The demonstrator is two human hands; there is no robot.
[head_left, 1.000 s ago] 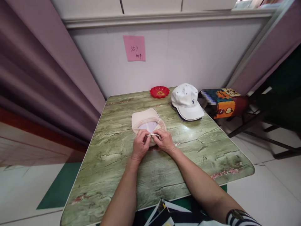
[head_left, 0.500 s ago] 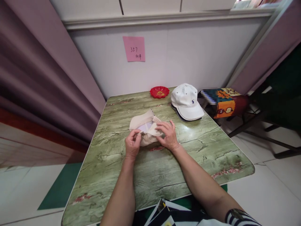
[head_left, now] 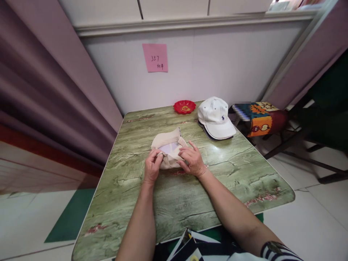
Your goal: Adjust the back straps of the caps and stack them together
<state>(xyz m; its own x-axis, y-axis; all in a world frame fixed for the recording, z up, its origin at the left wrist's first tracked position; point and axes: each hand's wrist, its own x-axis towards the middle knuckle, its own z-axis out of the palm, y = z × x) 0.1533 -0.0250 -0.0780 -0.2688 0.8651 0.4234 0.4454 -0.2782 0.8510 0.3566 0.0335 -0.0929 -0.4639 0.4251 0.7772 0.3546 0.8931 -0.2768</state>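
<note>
A beige cap lies upside down on the green wood-patterned table, its brim pointing away from me and its pale lining showing. My left hand pinches the cap's near left edge between thumb and fingers. On the near right side, my right hand grips the cap's rim, the thumb below and the fingers bent over it, the index finger raised. The fingers cover parts of the rim.
A white cap with a small dark logo rests on a dark cap at the back right. Beside them is a red scalloped dish. A pink note hangs on the wall. A stool with a patterned cover stands right of the table.
The beige cap has turned slightly and its opening has spread a little wider. My right hand has moved slightly left along its rim. My left hand keeps its pinch.
</note>
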